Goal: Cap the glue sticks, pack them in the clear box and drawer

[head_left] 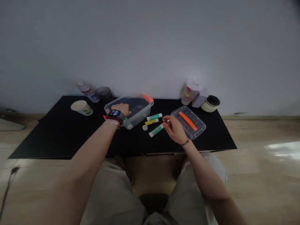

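1. Left hand: reaching over the rim of the clear plastic storage box at centre frame, back of the hand up. Fingers hidden by the hand itself and the cloudy plastic; open or closed on something, cannot tell. A smartwatch sits on the wrist.
2. Right hand: right of centre, fingers drawn narrow, tips just beside the end of the lower green-and-white glue stick. Possible small yellow-orange object at the fingertips; too small to confirm a hold.
3. Box state: lid off. The clear lid, with an orange handle strip, lies flat at right, near the right hand.
4. Outside box: three sticks between the hands, namely the lower one, an upper green-and-white glue stick and a yellow glue stick. A small white cap lies just left of them.
5. Inside box: a pale item with green shows low at the near wall, by the left wrist; identity unclear.
6. Black tabletop, back edge: paper cup, spray bottle, dark jar at upper left; plastic tumbler, lilac box, cream pot at upper right.
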Demonstrator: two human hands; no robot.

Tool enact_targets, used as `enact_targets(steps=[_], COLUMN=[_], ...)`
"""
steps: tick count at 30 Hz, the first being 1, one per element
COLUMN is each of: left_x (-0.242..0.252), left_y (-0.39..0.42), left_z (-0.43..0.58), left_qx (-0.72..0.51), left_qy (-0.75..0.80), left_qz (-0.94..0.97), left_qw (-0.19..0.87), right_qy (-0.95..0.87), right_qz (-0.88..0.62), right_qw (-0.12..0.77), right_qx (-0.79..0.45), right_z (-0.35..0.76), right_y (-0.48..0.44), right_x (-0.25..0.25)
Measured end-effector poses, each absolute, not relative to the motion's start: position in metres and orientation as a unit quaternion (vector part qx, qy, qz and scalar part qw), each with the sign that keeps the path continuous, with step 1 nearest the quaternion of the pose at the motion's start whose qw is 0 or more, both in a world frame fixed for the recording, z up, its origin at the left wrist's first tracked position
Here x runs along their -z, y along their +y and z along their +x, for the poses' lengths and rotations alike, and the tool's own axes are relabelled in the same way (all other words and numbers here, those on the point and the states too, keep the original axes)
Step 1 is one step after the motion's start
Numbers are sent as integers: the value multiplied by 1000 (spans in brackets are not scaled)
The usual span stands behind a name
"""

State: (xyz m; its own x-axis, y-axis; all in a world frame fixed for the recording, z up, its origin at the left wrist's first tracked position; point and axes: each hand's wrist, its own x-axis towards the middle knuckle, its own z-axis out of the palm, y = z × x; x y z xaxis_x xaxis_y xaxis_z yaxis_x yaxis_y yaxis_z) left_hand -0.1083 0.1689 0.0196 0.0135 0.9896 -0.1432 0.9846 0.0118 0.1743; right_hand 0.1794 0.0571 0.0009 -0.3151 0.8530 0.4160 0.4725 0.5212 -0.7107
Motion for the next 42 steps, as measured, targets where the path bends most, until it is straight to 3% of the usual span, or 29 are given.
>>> enact_targets(steps=[4, 8, 16, 20, 27, 30, 35, 38, 42], left_x=[-54, -49, 20, 24, 36, 43, 51, 55, 59], left_y=[118, 58, 38, 37, 41, 45, 51, 52, 54], left_z=[-83, -61, -49, -42, -35, -32, -27, -25, -24], left_qx=[-159, -237, -93, -60, -153, -204, -262, -300, -314], left_qy=[689, 621, 574, 570, 556, 545, 510, 511, 503], left_qz=[707, 747, 796, 801, 785, 745, 572, 506, 466], left_qw=[1, 34, 166, 172, 228, 326, 587, 626, 657], right_qy=[-777, -801, -832, -817, -840, -866, -857, -824, -836], right_qz=[-459, -497, -535, -546, -518, -487, -493, -539, -534], right_qw=[382, 293, -86, -162, -129, -68, 69, 137, 113], right_qx=[-197, -158, -116, -91, -91, -97, -136, -113, -58], right_z=[187, 187, 155, 146, 148, 147, 163, 188, 216], right_y=[65, 69, 69, 76, 73, 64, 65, 83, 108], right_x=[2, 9, 44, 59, 49, 37, 19, 17, 31])
